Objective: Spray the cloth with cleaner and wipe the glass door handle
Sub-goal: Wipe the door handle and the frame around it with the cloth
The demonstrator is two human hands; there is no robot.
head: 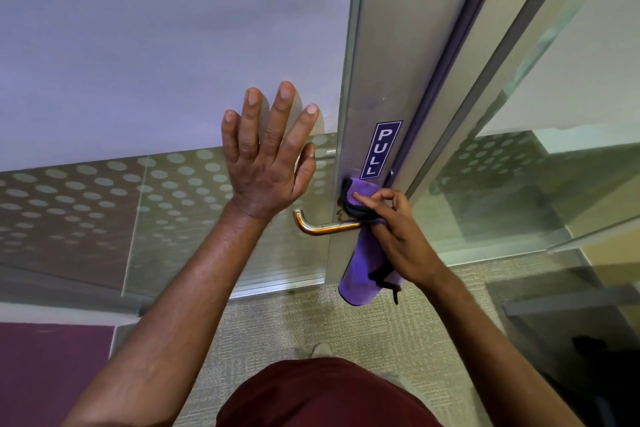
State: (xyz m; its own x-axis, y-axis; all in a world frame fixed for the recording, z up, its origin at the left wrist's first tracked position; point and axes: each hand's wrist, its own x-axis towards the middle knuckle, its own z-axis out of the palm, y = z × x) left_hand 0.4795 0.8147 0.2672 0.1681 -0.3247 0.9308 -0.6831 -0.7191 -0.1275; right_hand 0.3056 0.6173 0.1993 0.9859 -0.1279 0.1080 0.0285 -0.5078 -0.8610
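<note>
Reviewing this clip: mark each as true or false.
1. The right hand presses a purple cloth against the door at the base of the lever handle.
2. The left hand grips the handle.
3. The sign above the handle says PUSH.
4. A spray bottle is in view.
1. True: the right hand holds the purple microfibre cloth at the base of the brass-coloured lever handle.
2. False: the left hand lies flat and open on the frosted glass door panel.
3. False: the blue sign reads PULL.
4. False: none shows.
</note>
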